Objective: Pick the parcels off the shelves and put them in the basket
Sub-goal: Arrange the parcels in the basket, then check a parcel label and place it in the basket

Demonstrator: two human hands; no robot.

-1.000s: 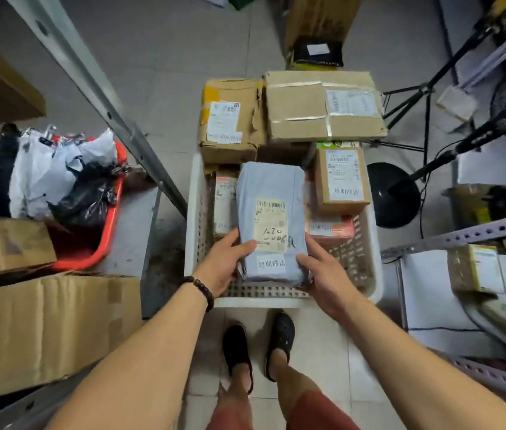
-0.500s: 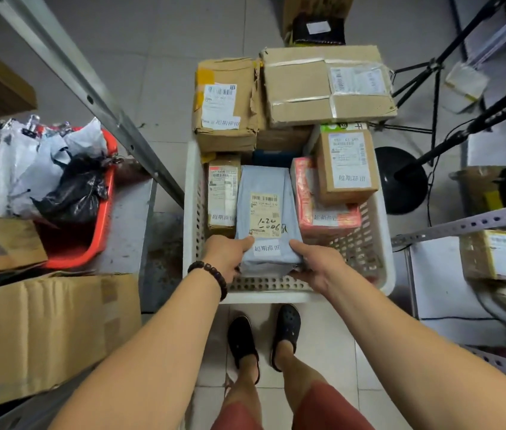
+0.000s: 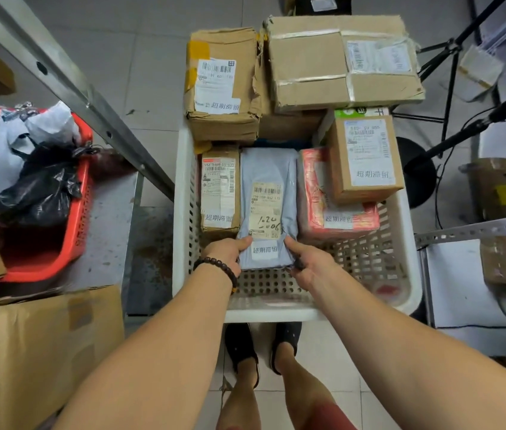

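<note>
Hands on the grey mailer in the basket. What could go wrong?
The grey-blue plastic mailer sits tight between a narrow brown carton and a pink wrapped parcel; it may snag or ride up on release. The big taped cardboard box tops the pile above the rim of the white perforated basket; a bump could topple it.

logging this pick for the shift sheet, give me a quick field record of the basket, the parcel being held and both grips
basket: white, perforated, on the floor, partly filled
held parcel: grey mailer, label up, low in the basket between a narrow brown box and a pink parcel
left grip: pinches the mailer's near left corner
right grip: pinches its near right corner
far end: taped brown box on top of the pile
left shelf: red basket of bags
</note>
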